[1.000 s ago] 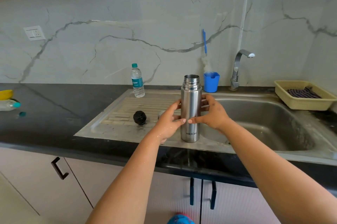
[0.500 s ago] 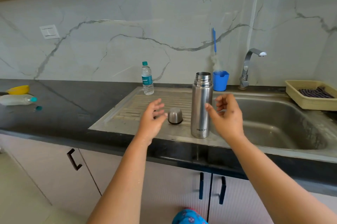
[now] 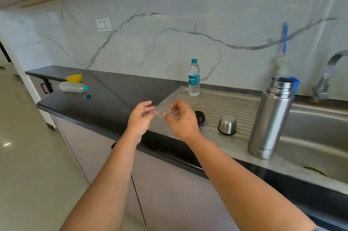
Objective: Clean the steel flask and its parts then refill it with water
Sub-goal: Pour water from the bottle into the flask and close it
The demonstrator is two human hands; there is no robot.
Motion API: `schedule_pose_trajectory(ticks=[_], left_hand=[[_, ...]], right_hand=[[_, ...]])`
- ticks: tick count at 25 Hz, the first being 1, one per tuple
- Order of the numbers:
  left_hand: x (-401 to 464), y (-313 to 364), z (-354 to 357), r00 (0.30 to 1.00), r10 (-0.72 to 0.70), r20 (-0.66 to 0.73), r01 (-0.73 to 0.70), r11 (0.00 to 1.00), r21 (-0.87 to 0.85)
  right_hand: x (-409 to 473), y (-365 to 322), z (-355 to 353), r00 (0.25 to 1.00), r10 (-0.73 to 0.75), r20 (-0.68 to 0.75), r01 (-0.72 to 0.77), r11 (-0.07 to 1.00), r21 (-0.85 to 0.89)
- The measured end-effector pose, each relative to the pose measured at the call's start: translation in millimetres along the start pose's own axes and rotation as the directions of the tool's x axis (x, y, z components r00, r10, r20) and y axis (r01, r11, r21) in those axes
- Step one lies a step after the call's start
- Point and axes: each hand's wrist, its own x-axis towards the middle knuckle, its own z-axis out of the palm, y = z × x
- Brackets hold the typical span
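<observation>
Both hands, left (image 3: 140, 119) and right (image 3: 181, 119), grip nothing, fingers loose. Open flask (image 3: 270, 117) at sink edge: a stray elbow could topple it.

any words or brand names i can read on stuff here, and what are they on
No text here can be read for certain.
Steel flask: small dark marking near its base, too blurred to read.
Upright water bottle: white lettering on the teal label, too blurred to read.
Lying bottle: no lettering visible.
Wall switch plate: no text visible.
</observation>
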Motion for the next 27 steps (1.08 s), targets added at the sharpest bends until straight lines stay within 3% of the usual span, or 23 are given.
schedule_pose_trajectory(ticks=[5, 9, 13, 15, 21, 24, 27], left_hand=[[122.3, 24.9, 24.2, 0.997, -0.064, 0.037, 0.069, 0.989, -0.128], [203.3, 37.6, 39.2, 0.996, -0.062, 0.064, 0.063, 0.998, -0.015], [264.3, 36.1, 61.0, 0.977, -0.142, 0.161, 0.136, 0.99, 0.047], [287.3, 40.0, 80.8, 0.961, -0.166, 0.223, 0.149, 0.985, 0.089], [339.0, 49.2, 137.6, 0.869, -0.184, 0.46, 0.055, 0.959, 0.279], [350.1, 39.7, 156.8, 0.824, -0.183, 0.536, 0.022, 0.956, 0.293], [349.5, 30.4, 168.9, 0.87, -0.105, 0.482, -0.028, 0.965, 0.261]], right_hand=[[129.9, 0.4, 41.0, 0.964, 0.163, -0.21, -0.131, 0.979, 0.156], [231.5, 41.5, 36.7, 0.874, 0.399, -0.276, -0.312, 0.898, 0.309], [296.1, 84.5, 20.5, 0.786, 0.55, -0.282, -0.471, 0.828, 0.303], [317.3, 93.1, 1.5, 0.775, 0.584, -0.243, -0.518, 0.806, 0.286], [361.7, 116.3, -42.1, 0.732, 0.67, 0.119, -0.68, 0.73, 0.068], [366.9, 123.6, -46.7, 0.759, 0.638, 0.127, -0.649, 0.756, 0.082], [361.4, 128.5, -49.5, 0.804, 0.591, 0.064, -0.59, 0.807, -0.032]])
